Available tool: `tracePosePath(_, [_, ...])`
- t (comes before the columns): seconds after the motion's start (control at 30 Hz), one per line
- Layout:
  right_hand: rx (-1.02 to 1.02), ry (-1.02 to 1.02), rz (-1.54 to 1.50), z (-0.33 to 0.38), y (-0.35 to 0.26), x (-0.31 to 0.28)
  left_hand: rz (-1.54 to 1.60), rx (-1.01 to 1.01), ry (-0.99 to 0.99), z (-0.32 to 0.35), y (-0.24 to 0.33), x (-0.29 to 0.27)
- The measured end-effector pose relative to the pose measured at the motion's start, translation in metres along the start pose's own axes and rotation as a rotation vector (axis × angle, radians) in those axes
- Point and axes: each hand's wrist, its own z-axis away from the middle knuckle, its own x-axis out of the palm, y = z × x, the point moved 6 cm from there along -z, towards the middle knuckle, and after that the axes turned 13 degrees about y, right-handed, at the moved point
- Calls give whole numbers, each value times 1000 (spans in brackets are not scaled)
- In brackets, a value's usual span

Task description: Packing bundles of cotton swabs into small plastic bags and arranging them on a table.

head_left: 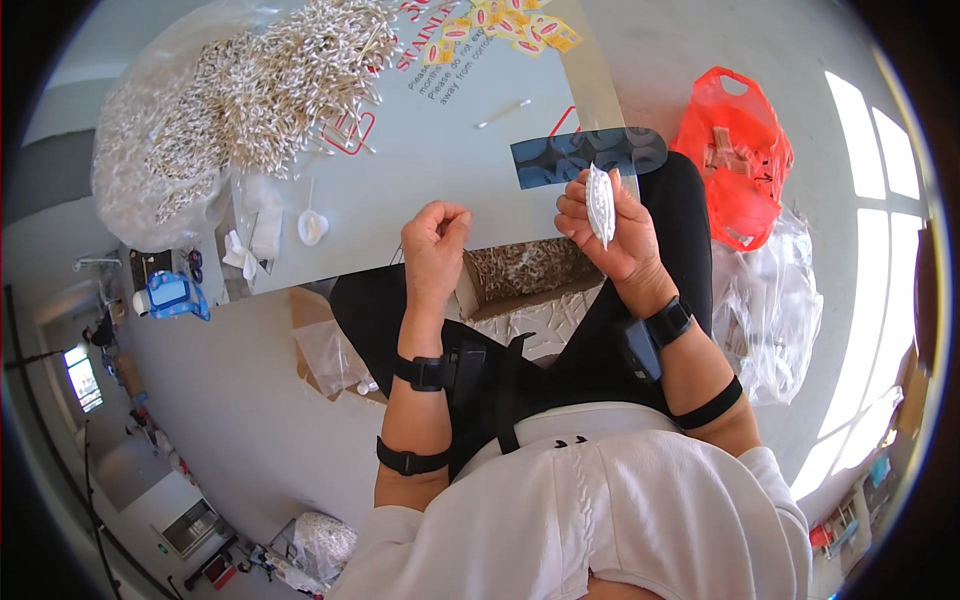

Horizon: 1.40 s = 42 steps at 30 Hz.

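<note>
In my right hand [632, 245] is an upright bundle of cotton swabs [600, 205], its white tips packed together and facing up. The fingers are curled around it, to the right of the table edge. My left hand [435, 245] is closed near the table's front edge, thumb against fingers; whatever it may hold is hidden. A large heap of cotton swabs [290, 80] with wooden sticks lies at the far left, spilling from a clear plastic bag [125, 170]. One loose swab [503, 114] rests on the table [400, 185] between heap and right hand.
Small yellow packets [500, 22] lie at the back. A dark blue patterned strip [545, 165] overhangs the right edge. Below the front edge stands a cardboard box [470, 295] of swabs. To the right are a red plastic bag [735, 150] and a clear bag [770, 320].
</note>
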Motion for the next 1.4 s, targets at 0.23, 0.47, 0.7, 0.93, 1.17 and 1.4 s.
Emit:
tracePosePath(0.23, [26,-9,25,-7,5,-2,-186,244,74,-78,18,30])
tracePosePath(0.47, [-53,138,113,-8,1,-10,-749,645,158,-86,40,70])
tracePosePath(0.7, [-153,141,163,-10,-11,-16,-119,346,29,-49,65,31])
tracePosePath(0.93, [-221,147,279,-7,-10,-7,-136,384,-29,23,109,-20])
tracePosePath(1.17, [-259,93,344,-2,-8,-3,-149,436,-66,40,116,-22])
tracePosePath(1.4, [-278,80,406,5,-5,5,-148,440,-101,45,115,-19])
